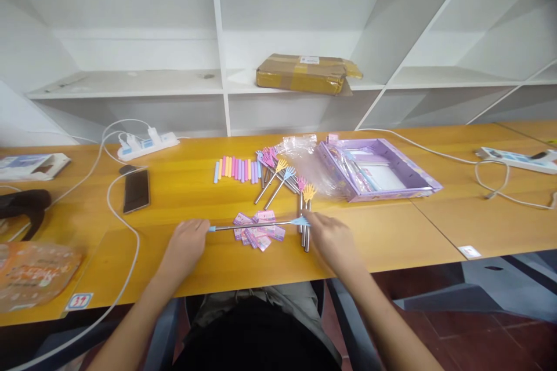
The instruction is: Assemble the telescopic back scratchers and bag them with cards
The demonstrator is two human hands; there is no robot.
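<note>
Hands hold one telescopic back scratcher (256, 225) stretched level above the surface (195, 185): left hand (186, 242) pinches the blue grip end, right hand (329, 237) pinches by the blue claw. Pulling straight along the rod avoids bending it over the pink packets (257, 232) beneath.

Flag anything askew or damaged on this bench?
The cardboard parcel on the shelf looks crumpled, one flap sticking out at its right end. The mini back scratchers lie fanned and crossing, unlike the neat row of pastel sleeves beside them.
</note>
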